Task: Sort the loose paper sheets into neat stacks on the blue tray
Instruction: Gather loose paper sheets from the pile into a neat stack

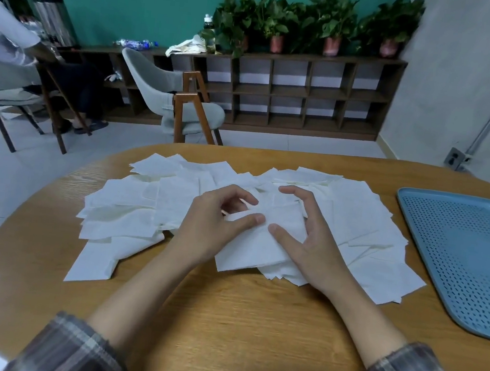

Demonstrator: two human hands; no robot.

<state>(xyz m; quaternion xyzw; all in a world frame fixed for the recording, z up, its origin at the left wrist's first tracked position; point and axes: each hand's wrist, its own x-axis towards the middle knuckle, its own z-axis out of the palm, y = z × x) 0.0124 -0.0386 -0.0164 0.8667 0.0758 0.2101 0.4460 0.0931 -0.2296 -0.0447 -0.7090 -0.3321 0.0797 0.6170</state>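
As both arch, left hand [210, 225] and right hand [310, 242] hold sheet [251, 247].

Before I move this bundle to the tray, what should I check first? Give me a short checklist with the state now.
1. Hands on the bundle of sheets: ok; left hand and right hand both hold it.
2. Bundle edges aligned: cannot tell; corners poke out under its near edge.
3. Space on blue tray: ok; the visible part is bare.
4. Way to the tray: ok; only flat loose sheets lie between.
5. Sorting finished: not ok; many sheets lie spread on the table.
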